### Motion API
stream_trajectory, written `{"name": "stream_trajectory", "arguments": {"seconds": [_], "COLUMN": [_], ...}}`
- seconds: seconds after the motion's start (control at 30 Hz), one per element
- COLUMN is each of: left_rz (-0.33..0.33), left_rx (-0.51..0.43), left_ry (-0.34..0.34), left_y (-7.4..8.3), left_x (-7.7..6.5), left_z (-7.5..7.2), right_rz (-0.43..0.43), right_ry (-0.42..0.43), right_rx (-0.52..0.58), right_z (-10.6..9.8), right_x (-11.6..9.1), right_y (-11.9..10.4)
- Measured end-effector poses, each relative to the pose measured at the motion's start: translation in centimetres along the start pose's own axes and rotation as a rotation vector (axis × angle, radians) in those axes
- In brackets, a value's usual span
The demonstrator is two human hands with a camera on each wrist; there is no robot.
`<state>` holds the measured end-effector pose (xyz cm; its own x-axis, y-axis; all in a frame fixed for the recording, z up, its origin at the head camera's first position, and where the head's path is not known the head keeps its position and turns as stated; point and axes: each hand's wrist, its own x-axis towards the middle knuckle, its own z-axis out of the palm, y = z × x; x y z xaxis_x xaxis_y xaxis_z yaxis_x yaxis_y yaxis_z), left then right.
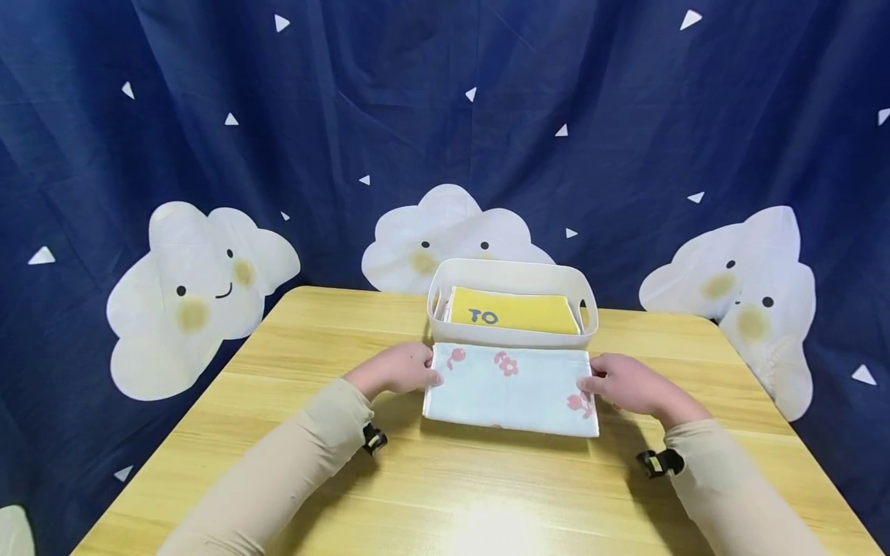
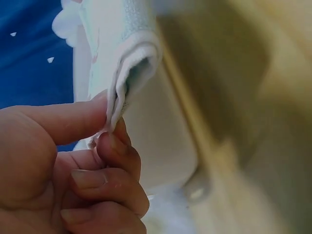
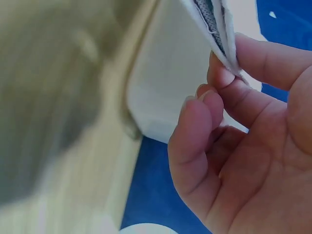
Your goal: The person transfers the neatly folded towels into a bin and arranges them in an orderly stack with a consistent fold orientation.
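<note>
A folded pale blue towel (image 1: 511, 390) with pink flowers is raised off the table in front of a white plastic basket (image 1: 445, 333). My left hand (image 1: 405, 367) pinches its left edge; the left wrist view shows the thumb and index finger of that hand (image 2: 105, 170) on the layered towel edge (image 2: 139, 46). At the opposite edge, my right hand (image 1: 629, 384) grips the towel between thumb and fingers, as the right wrist view confirms with the hand (image 3: 263, 126) and towel corner (image 3: 222, 34). Inside the basket lies a yellow folded towel (image 1: 528, 310) lettered "TO".
The basket stands near the back edge of a wooden table (image 1: 417, 494). Behind it hangs a dark blue curtain (image 1: 417, 139) with white clouds and small triangles. Each forearm carries a black wrist device, the left one (image 1: 375, 439) and the right one (image 1: 659, 463).
</note>
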<state>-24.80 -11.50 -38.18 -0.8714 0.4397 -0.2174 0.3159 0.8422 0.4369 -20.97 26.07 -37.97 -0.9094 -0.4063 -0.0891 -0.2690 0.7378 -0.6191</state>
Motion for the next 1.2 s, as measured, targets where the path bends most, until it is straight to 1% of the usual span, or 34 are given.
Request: {"name": "stream_trajectory", "arguments": {"seconds": [0.13,0.23,0.37,0.47,0.6,0.8,0.9,1.07,1.2], "left_rz": [0.031,0.049,0.052,0.041,0.031,0.019,-0.006,-0.053,-0.07], "left_rx": [0.02,0.029,0.011,-0.019,-0.056,-0.046,-0.059,-0.084,-0.097], "left_ry": [0.004,0.01,0.014,0.011,0.011,0.066,0.077,0.09,0.115], "left_y": [0.6,1.0,1.6,1.9,1.9,1.8,1.6,1.1,0.8], "left_x": [-0.2,-0.2,0.0,0.4,1.4,3.5,4.6,6.1,7.2], "left_z": [-1.7,-2.9,-4.4,-5.4,-6.7,-8.6,-9.3,-10.0,-10.2], "right_rz": [0.015,0.034,0.036,0.047,0.074,0.115,0.136,0.167,0.198], "right_ry": [0.015,0.01,0.008,0.011,0.017,0.018,0.022,0.049,0.073], "right_rx": [0.002,0.001,-0.012,-0.015,-0.002,0.052,0.079,0.097,0.125], "right_z": [-1.1,-2.0,-3.4,-4.4,-5.5,-6.8,-7.4,-8.2,-8.4], "right_x": [-0.1,0.0,0.3,0.7,1.8,4.1,5.2,6.7,7.9], "right_y": [-0.7,-1.2,-1.9,-2.3,-2.4,-2.2,-2.1,-2.2,-1.9]}}
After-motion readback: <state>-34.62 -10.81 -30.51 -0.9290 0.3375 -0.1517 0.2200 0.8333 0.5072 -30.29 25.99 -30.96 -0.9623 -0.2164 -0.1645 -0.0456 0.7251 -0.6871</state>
